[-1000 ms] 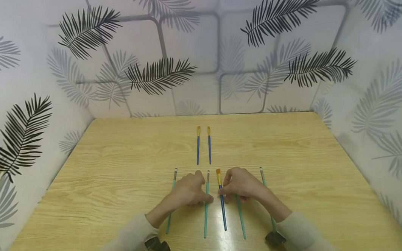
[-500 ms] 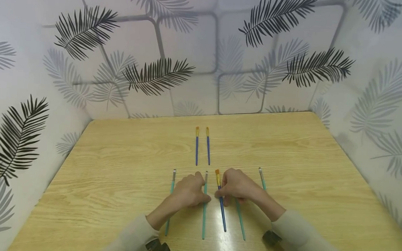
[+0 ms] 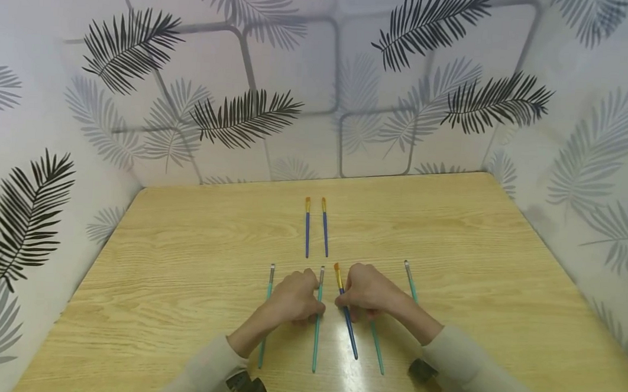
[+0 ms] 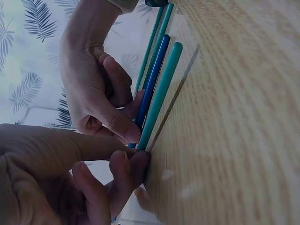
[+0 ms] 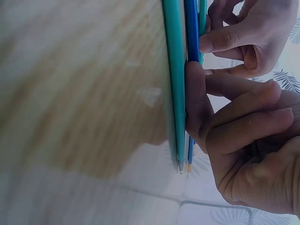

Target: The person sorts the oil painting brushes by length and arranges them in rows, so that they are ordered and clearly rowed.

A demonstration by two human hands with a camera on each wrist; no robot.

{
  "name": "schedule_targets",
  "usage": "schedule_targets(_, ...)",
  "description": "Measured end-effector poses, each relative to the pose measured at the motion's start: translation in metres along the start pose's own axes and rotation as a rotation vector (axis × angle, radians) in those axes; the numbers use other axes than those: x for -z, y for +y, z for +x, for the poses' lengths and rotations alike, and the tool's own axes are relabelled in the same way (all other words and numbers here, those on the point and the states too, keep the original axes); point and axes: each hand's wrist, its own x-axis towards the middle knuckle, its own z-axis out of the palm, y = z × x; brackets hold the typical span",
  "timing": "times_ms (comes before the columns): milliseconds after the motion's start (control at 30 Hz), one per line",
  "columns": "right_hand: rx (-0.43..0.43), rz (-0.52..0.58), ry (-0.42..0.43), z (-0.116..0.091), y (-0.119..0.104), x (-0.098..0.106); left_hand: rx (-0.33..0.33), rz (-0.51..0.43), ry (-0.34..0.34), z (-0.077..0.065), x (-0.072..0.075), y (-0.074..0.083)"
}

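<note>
Blue paintbrush (image 3: 351, 335) slants across the near middle of the desk (image 3: 477, 228), bristles toward the far side, and I see the fingers of the right hand (image 3: 371, 288) pinching it. Just to its left, the fingers of the left hand (image 3: 294, 297) pinch a teal brush (image 3: 315, 347), while two more blue brushes (image 3: 307, 234) lie farther off.

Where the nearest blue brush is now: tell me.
In the head view, the near blue brush is just right of centre, pinched by the right hand, between the teal brush in the left hand and another teal brush partly under the right hand.
</note>
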Motion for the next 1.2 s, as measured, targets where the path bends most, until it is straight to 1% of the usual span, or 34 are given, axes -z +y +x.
schedule_targets(200, -0.025, -0.017, 0.014, -0.001, 0.0, 0.001, 0.007, -0.046, 0.001, -0.002, 0.0, -0.003)
schedule_targets(300, -0.045, 0.013, 0.007, -0.002, 0.0, 0.002, 0.005, -0.075, 0.001, -0.003, 0.001, -0.005)
schedule_targets(500, -0.049, 0.076, -0.019, -0.005, 0.002, 0.004, 0.0, -0.147, -0.006, -0.004, 0.001, -0.011)
schedule_targets(667, -0.052, 0.114, -0.044, -0.007, 0.002, 0.007, -0.026, -0.195, -0.019, -0.005, 0.002, -0.013)
schedule_targets(767, -0.055, 0.128, -0.055, -0.008, 0.003, 0.009, -0.037, -0.202, -0.022, -0.005, 0.003, -0.013)
schedule_targets(1000, -0.076, 0.139, -0.051, -0.006, 0.005, 0.013, -0.021, -0.173, -0.02, -0.004, 0.004, -0.011)
schedule_targets(1100, -0.064, 0.148, -0.061, -0.005, 0.006, 0.014, -0.015, -0.159, -0.018, -0.004, 0.006, -0.011)
schedule_targets(1200, -0.049, 0.153, -0.07, -0.004, 0.008, 0.015, -0.006, -0.164, -0.016, -0.006, 0.006, -0.012)
